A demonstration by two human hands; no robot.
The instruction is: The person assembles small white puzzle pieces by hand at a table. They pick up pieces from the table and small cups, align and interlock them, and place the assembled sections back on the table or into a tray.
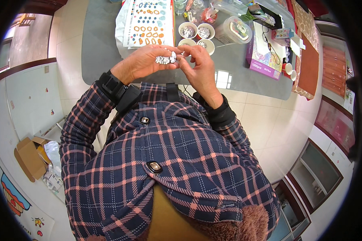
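Holding a small cluster of silvery sparkling pieces (166, 59) pinched between left hand (142, 62) and right hand (197, 64) above the grey worktop (100, 48), with three white bowls (188, 31) already holding similar pieces; work seemingly mid-course.

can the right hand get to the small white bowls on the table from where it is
Probably yes. The right hand is busy pinching a small silvery piece with the left hand, but the white bowls sit just beyond it with nothing between.
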